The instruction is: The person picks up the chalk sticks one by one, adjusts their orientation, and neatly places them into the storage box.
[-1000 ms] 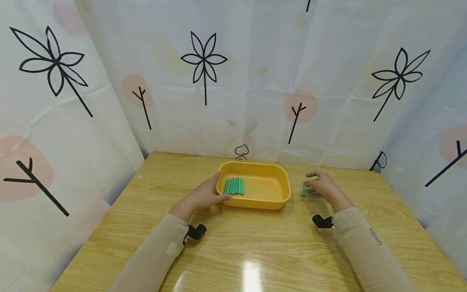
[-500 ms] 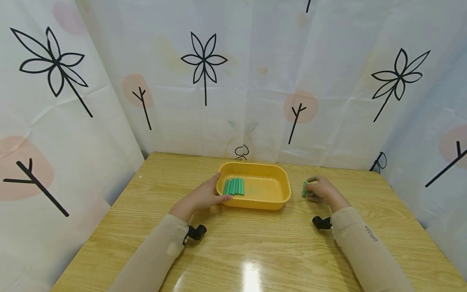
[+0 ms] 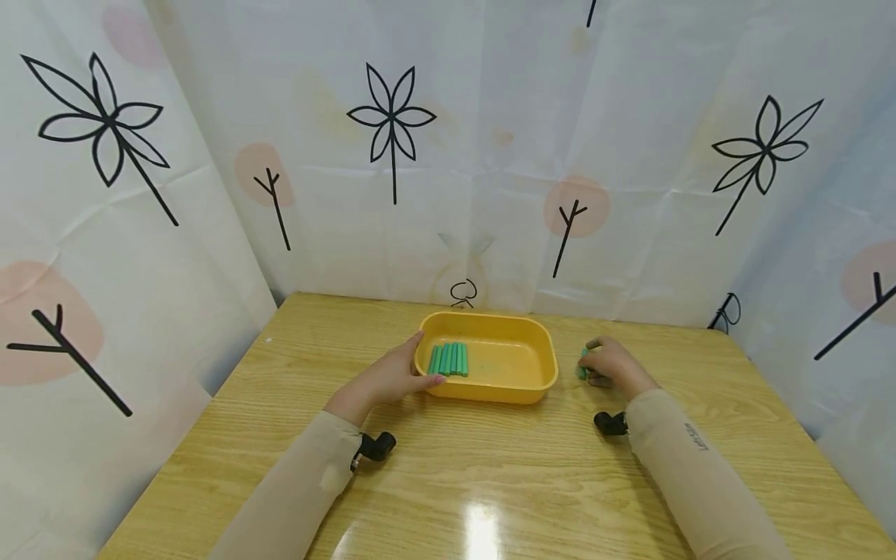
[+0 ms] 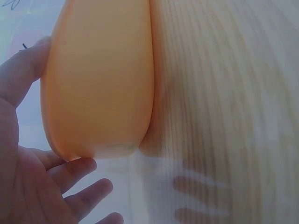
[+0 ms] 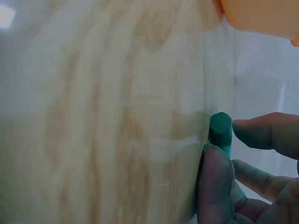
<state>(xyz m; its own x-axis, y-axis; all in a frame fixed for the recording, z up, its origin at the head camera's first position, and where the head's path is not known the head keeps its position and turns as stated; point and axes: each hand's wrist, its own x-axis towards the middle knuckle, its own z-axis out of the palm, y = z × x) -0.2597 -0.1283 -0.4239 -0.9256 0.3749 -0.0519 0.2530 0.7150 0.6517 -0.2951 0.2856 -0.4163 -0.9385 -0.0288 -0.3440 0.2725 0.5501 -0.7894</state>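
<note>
A yellow plastic tub [image 3: 504,384] stands on the table, with several green sticks [image 3: 449,359] lying side by side at its left end. My left hand [image 3: 392,375] holds the tub by its left end, thumb on the near rim and fingers around the side. Right of the tub, my right hand [image 3: 613,365] pinches a single green stick [image 5: 221,127] close to the tabletop. That stick's end looks faceted in the right wrist view, and its lower part is hidden by a finger.
The wooden table [image 3: 448,467] ends at a white patterned curtain [image 3: 476,155] behind and at both sides. A black camera mount [image 3: 611,424] sits on the right wrist, another [image 3: 378,446] on the left.
My right hand has come down and its fingers have closed about the lone green stick, which has tilted and shifted slightly. The left hand and the tub stay put.
</note>
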